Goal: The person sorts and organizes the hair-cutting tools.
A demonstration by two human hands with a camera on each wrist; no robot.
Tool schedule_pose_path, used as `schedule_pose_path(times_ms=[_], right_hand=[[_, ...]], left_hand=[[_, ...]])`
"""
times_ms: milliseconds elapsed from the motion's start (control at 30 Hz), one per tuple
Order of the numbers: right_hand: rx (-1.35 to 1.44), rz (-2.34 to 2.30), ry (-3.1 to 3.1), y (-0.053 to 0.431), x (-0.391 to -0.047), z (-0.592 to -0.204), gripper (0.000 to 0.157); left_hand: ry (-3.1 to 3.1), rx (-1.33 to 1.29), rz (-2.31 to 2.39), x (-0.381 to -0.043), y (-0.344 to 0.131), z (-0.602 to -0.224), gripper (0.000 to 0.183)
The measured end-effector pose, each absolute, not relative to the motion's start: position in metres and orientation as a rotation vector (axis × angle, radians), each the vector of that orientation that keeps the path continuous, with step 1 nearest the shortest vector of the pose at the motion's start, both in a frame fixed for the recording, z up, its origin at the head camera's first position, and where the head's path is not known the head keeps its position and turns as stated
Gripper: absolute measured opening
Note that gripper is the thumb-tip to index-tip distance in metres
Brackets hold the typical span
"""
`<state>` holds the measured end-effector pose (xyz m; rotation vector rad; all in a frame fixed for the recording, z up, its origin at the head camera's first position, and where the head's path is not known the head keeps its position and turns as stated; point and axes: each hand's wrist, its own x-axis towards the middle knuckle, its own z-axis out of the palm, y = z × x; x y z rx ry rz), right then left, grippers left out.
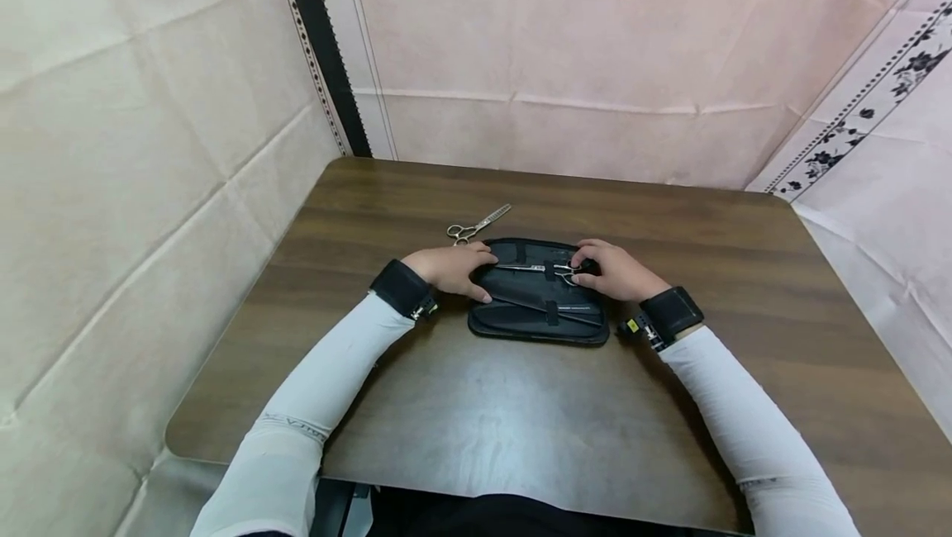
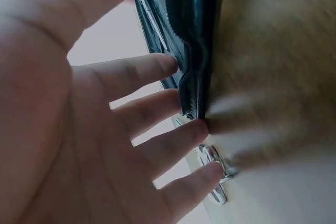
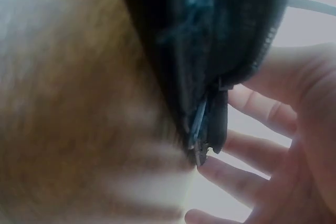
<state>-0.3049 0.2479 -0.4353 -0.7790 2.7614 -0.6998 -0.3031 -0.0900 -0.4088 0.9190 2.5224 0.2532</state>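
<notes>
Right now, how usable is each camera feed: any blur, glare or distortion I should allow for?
Head view: sharp but wide-angle, so the table edges bow; soft glare on the near tabletop. Left wrist view: left hand fills the frame, the black case edge is fairly clear, the wood is smeared. Right wrist view: dim and blurred; only the zipper pull and right hand read.

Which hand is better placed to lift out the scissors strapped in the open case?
Probably the right hand: its fingers sit at the handle rings of the scissors in the case. The left hand rests on the case's far-left edge, at the blade end.
</notes>
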Motion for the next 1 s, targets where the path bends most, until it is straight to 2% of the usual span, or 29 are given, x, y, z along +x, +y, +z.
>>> schedule_pose_path(times_ms=[300,467,567,700,1000], right_hand=[[-0.789,-0.711,2.773,0.245,-0.303,-0.441,0.023],[-0.787,-0.696,2.791,0.247,-0.302,-0.44,0.022],[-0.81,-0.686,2.79,0.247,-0.303,-0.438,0.025],[-0.811,-0.681,2.794,0.249,-0.305,-0.436,0.027],[-0.832,-0.694,2.781,0.249,-0.307,-0.438,0.026]], left_hand=[[2.58,1.009,0.36,-0.306,-0.095,-0.409,0.069],[2.819,1.05,0.463,-0.316,-0.097,-0.404,0.049],[3.035,0.945,0.483,-0.322,-0.101,-0.402,0.037],[3.203,0.758,0.52,-0.33,-0.106,-0.404,0.03],[3.16,0.467,0.459,-0.343,-0.118,-0.417,0.037]])
